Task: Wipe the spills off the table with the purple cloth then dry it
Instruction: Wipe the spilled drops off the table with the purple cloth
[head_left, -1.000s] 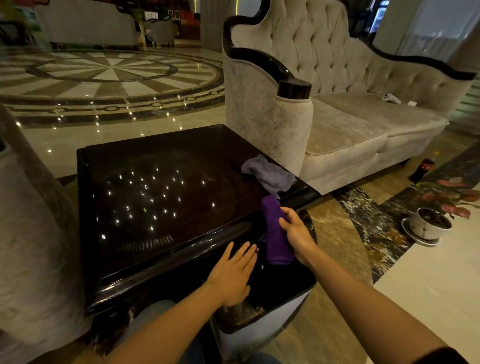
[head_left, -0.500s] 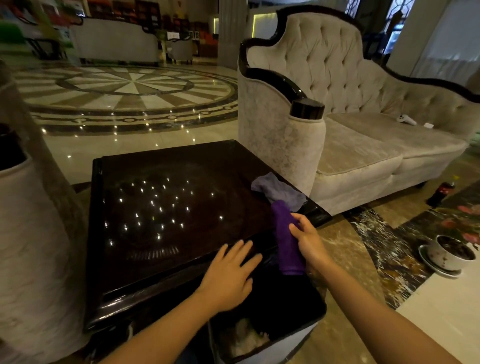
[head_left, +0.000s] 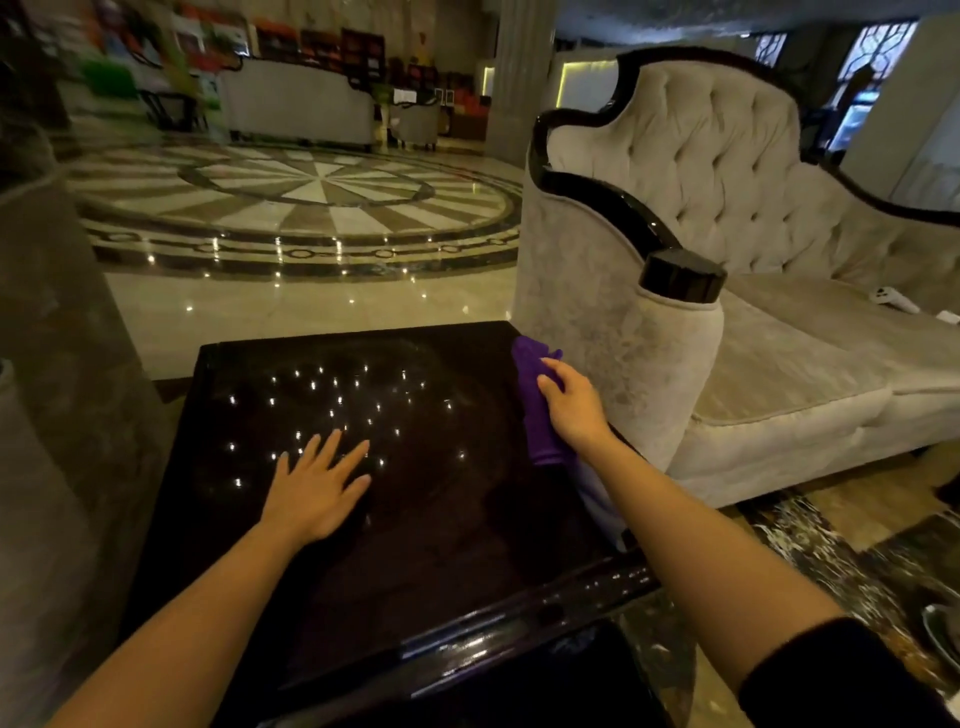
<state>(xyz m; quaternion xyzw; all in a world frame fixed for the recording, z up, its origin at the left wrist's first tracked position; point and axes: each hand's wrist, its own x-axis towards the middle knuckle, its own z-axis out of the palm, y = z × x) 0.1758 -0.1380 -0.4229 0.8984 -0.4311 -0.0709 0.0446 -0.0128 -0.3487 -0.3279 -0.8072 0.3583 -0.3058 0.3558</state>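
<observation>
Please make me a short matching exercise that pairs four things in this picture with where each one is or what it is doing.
Things:
1. left hand
2. right hand
3. purple cloth
4. sofa

States:
A. stands to the right of the table
B. lies flat and open on the tabletop
C. grips the cloth
D. lies along the table's right edge

Pairs: 1-B, 2-C, 3-D, 4-A

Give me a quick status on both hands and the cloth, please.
Left hand open, flat on table. Right hand gripping purple cloth at table's right edge. Paler cloth beneath right forearm.
</observation>
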